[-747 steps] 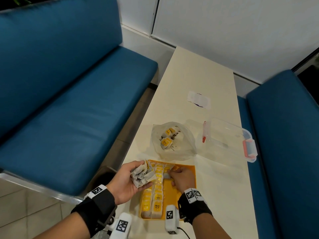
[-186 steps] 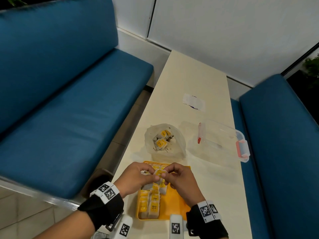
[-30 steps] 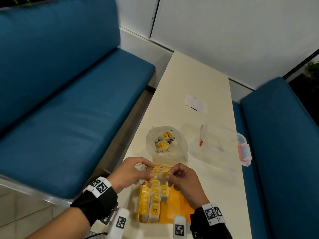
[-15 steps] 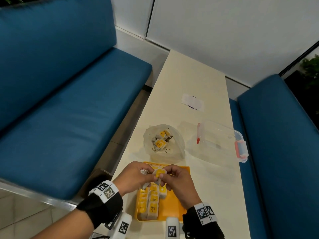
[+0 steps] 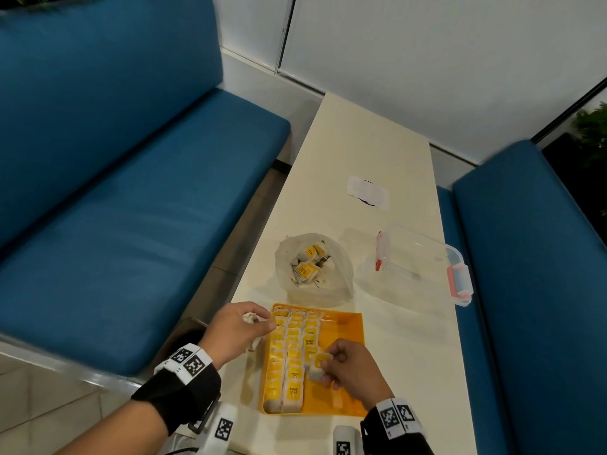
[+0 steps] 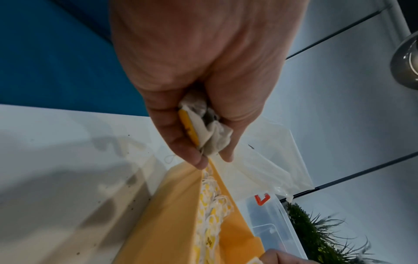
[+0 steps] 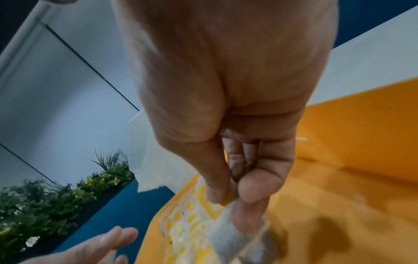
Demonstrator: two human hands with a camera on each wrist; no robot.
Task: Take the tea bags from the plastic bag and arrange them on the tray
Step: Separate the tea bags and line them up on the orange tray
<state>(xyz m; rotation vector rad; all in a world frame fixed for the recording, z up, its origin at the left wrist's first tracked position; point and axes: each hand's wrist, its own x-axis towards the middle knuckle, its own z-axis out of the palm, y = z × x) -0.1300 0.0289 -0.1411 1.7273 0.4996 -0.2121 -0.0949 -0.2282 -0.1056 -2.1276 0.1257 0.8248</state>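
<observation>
An orange tray lies at the table's near end with rows of yellow-tagged tea bags along its left side. My right hand pinches one tea bag low over the tray, at the near end of the third row; the right wrist view shows the same tea bag between thumb and fingers. My left hand rests at the tray's far-left corner and grips a small bunch of tea bags. The clear plastic bag beyond the tray holds a few more.
A clear lidded box with red clasps stands right of the plastic bag. A white paper scrap lies farther up the table. Blue benches flank the narrow table on both sides.
Half a second ago both hands met over the tray's far end with one tea bag between them. Now my right hand has carried that bag toward me, down to the third row; the left stays.
</observation>
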